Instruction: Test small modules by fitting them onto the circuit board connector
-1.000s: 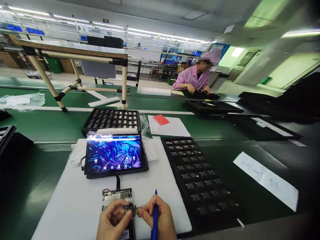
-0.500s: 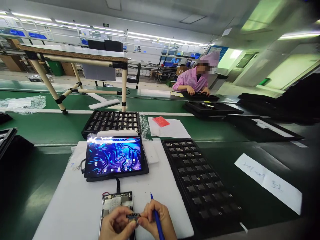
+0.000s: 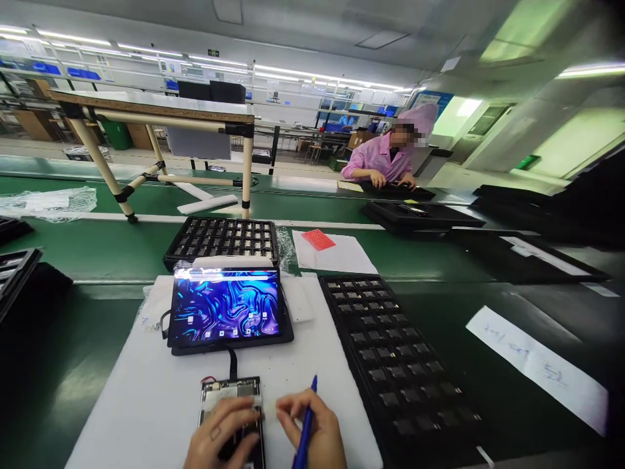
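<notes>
- Two bare hands work near the bottom of the view. The left hand (image 3: 215, 436) reaches over the opened device (image 3: 211, 398), its thumb set apart from bent, slightly blurred fingers; whether they grip a small part, I cannot tell.
- At the left hand's 3 o'clock, the right hand (image 3: 323, 433) holds a blue pen (image 3: 306, 430), tip towards 12. Its thumb and forefinger are narrowly spaced; anything tiny between them is too unclear to make out.
- The device lies on white foam (image 3: 146, 397). A dark ribbon cable (image 3: 233, 365) runs from its 12 o'clock edge to the lit tablet (image 3: 224, 306); a red wire (image 3: 208, 379) curves at its 11 o'clock corner.
- From the right hand, a black parts tray (image 3: 355, 369) sits around 2 o'clock.
- Judging risks: a tug on the device could strain that cable; a brushing finger might snag the wire; a careless pen swing could scratch the exposed board.
</notes>
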Action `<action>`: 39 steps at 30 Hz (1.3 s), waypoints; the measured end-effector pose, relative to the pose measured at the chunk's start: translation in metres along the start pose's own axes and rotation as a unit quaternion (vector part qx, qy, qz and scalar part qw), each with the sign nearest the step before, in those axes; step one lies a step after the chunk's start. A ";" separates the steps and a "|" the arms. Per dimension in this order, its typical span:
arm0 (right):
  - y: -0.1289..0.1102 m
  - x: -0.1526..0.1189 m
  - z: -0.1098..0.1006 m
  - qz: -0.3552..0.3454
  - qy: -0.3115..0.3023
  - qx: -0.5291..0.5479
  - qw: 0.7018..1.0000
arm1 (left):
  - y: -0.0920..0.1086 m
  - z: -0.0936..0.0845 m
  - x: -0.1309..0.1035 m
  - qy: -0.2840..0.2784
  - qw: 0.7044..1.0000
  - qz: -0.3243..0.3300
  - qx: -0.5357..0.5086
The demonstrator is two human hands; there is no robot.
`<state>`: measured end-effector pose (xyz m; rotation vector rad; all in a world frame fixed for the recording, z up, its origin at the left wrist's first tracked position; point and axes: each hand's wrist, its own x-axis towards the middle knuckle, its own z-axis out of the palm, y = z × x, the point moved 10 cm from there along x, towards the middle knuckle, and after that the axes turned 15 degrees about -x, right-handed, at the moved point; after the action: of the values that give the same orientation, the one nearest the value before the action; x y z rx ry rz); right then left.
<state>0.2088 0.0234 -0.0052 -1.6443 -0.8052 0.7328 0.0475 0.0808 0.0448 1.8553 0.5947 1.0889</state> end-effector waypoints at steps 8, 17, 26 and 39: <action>0.008 0.015 0.008 -0.034 0.035 -0.104 0.993 | -0.002 0.001 0.011 -0.070 0.983 0.073 0.151; 0.002 0.012 0.012 -0.037 0.012 -0.117 0.992 | -0.001 0.006 0.014 -0.089 0.981 0.044 0.165; -0.014 0.011 0.004 -0.093 0.056 -0.132 0.985 | -0.002 0.006 0.011 -0.090 0.981 0.045 0.168; -0.012 0.011 0.007 -0.120 0.053 -0.137 0.982 | -0.006 0.009 0.009 -0.101 0.980 0.046 0.166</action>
<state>0.2078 0.0379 0.0041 -1.7735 -1.0413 0.3726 0.0594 0.0863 0.0413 2.2700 0.6030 0.8847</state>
